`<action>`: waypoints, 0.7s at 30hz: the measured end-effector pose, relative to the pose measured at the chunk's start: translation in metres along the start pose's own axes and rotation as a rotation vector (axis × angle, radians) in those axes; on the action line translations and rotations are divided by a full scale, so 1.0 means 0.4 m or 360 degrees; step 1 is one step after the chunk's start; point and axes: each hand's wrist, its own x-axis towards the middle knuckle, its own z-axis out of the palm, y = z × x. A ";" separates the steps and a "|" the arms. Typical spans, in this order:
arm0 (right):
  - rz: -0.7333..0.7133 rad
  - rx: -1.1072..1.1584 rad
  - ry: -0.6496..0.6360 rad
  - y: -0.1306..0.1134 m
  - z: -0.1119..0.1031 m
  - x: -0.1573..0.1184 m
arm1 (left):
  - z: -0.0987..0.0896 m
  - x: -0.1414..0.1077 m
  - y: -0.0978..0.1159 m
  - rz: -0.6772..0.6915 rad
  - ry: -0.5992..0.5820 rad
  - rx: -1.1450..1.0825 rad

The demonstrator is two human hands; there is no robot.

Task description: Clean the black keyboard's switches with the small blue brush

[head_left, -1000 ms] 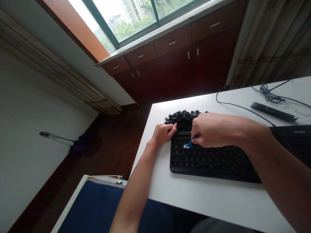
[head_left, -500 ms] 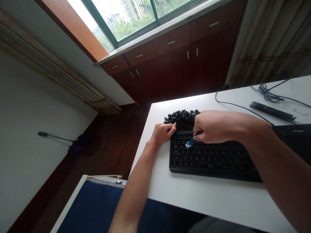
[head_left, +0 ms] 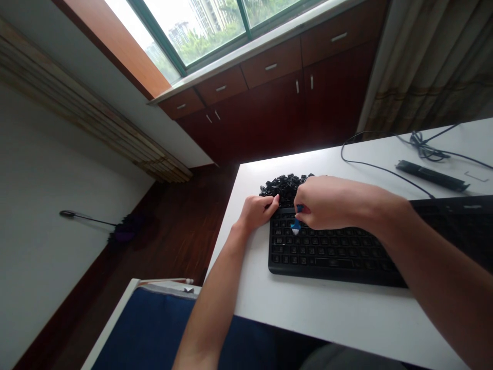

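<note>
A black keyboard (head_left: 333,262) with its keycaps off lies on the white table. My right hand (head_left: 321,202) is closed around a small blue brush (head_left: 296,225), its white bristles pointing down at the upper left keys. At the keyboard's upper left corner rests my left hand (head_left: 260,211), fingers curled in; what they hold, if anything, is hidden. Behind both hands a heap of loose black keycaps (head_left: 285,186) is piled along the back edge of the keyboard, partly covered by my right hand.
Toward the back right of the table (head_left: 327,313) lie a long black strip (head_left: 432,176), a thin bent wire (head_left: 476,177) and a coiled black cable (head_left: 425,150). A blue-covered chair (head_left: 154,329) stands at the lower left. An umbrella (head_left: 125,228) leans against the wall.
My right hand has moved left with the brush, which now stands more upright. My left hand has stayed at the keyboard's corner.
</note>
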 end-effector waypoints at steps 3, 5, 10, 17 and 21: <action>-0.0002 -0.0014 0.0024 -0.011 0.001 0.000 | -0.002 0.000 0.000 0.0006 -0.0005 0.0013; -0.0019 -0.0031 0.0042 -0.016 0.003 0.002 | -0.003 -0.001 0.000 0.0013 -0.0009 0.0022; -0.0092 -0.0059 0.0085 -0.027 0.009 0.006 | -0.003 0.000 -0.004 0.0037 -0.0024 0.0036; -0.0162 -0.0039 0.0103 -0.033 0.015 0.009 | -0.003 0.000 -0.008 0.0059 -0.0037 0.0050; -0.0218 -0.0072 0.0153 -0.032 0.024 0.017 | -0.001 0.000 -0.010 0.0068 -0.0029 0.0050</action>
